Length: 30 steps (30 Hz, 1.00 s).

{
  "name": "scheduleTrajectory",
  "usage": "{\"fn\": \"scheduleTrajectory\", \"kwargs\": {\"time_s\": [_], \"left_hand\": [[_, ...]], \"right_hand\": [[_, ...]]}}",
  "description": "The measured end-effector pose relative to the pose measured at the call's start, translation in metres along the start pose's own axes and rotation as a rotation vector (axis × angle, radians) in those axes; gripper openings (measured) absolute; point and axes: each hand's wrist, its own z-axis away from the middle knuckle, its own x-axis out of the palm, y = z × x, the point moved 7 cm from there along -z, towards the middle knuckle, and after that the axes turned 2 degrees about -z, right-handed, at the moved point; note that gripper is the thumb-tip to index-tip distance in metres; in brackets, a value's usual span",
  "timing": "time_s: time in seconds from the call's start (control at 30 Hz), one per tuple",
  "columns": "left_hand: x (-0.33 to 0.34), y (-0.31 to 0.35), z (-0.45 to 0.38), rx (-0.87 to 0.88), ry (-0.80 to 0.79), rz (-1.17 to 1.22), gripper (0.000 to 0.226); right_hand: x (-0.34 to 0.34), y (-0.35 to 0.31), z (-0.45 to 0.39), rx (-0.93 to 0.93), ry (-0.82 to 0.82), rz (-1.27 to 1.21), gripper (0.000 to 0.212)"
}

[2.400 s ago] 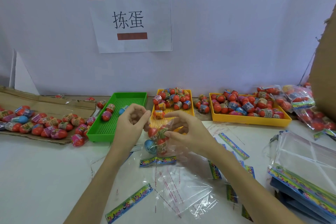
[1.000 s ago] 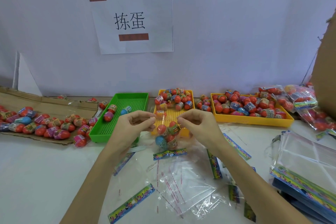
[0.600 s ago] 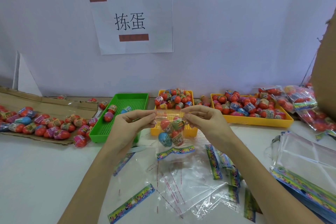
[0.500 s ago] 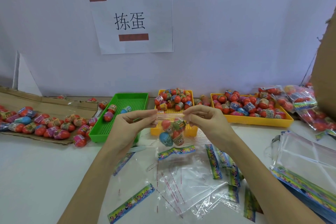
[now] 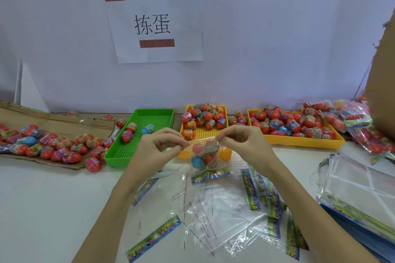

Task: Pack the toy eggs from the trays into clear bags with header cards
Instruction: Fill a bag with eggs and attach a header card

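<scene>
I hold a small clear plastic bag (image 5: 204, 156) up between my two hands, just above the white tabletop (image 5: 42, 209). My left hand (image 5: 159, 148) pinches the left end of its open top edge with thumb and forefinger, and my right hand (image 5: 243, 145) pinches the right end the same way, the other fingers loosely curled. The film is stretched between them.

Inside the bag sit a few plastic toy eggs (image 5: 203, 157): one blue at the lower left, the rest red with printed paper bands. The exact count is hard to make out through the creased film. A multicoloured printed header card (image 5: 210, 174) runs along the bag's bottom edge, hanging below my hands.

Just behind my hands is a small yellow perforated tray (image 5: 203, 132) with a heap of eggs at its far end; my hands and the bag cover its near part. Beside my left hand lies a green perforated tray (image 5: 128, 151) holding a few eggs. Past my right hand is a wider yellow tray (image 5: 299, 141) full of eggs.

Under my forearms lie loose empty clear bags (image 5: 222, 215) with header strips, overlapping so that I cannot tell them apart. A stack of flat bags (image 5: 359, 188) to the right of my right arm is cut off by the frame edge.
</scene>
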Motion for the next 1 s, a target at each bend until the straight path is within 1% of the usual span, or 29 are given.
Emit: {"fn": "scheduleTrajectory", "kwargs": {"time_s": [0.07, 0.13, 0.2, 0.23, 0.3, 0.37, 0.5, 0.57, 0.83, 0.93, 1.0], "left_hand": [[0.002, 0.002, 0.0, 0.017, -0.004, -0.043, 0.025], [0.003, 0.0, 0.0, 0.002, -0.005, -0.037, 0.025], [0.002, -0.003, 0.001, -0.023, 0.013, -0.008, 0.015], [0.001, -0.003, 0.001, -0.03, 0.032, 0.008, 0.008], [-0.001, -0.001, 0.001, -0.024, 0.079, 0.007, 0.008], [0.0, -0.001, -0.001, -0.007, 0.088, -0.004, 0.008], [0.001, -0.005, -0.001, 0.002, 0.076, 0.008, 0.013], [0.001, -0.007, -0.001, 0.002, 0.079, 0.021, 0.015], [0.005, -0.011, -0.002, -0.02, 0.061, 0.094, 0.021], [0.003, -0.016, -0.003, -0.092, 0.087, 0.171, 0.028], [0.005, -0.02, -0.004, -0.151, 0.093, 0.285, 0.04]], "right_hand": [[0.0, 0.001, -0.001, 0.006, 0.005, 0.052, 0.021], [0.0, 0.001, -0.001, 0.02, 0.013, 0.07, 0.03], [0.0, 0.002, -0.002, 0.033, 0.022, 0.062, 0.039], [0.0, 0.002, -0.002, 0.037, 0.024, 0.05, 0.04], [0.003, 0.002, -0.003, 0.04, 0.036, -0.006, 0.034], [0.005, 0.002, -0.003, 0.04, 0.073, -0.037, 0.026], [0.008, 0.004, -0.002, 0.017, 0.078, 0.079, 0.006], [0.008, 0.006, -0.003, 0.009, 0.072, 0.109, 0.009], [0.008, 0.004, -0.003, -0.025, 0.089, 0.081, 0.015], [0.013, 0.0, -0.002, -0.062, 0.105, 0.053, 0.015], [0.017, -0.003, -0.001, -0.087, 0.118, 0.029, 0.015]]}}
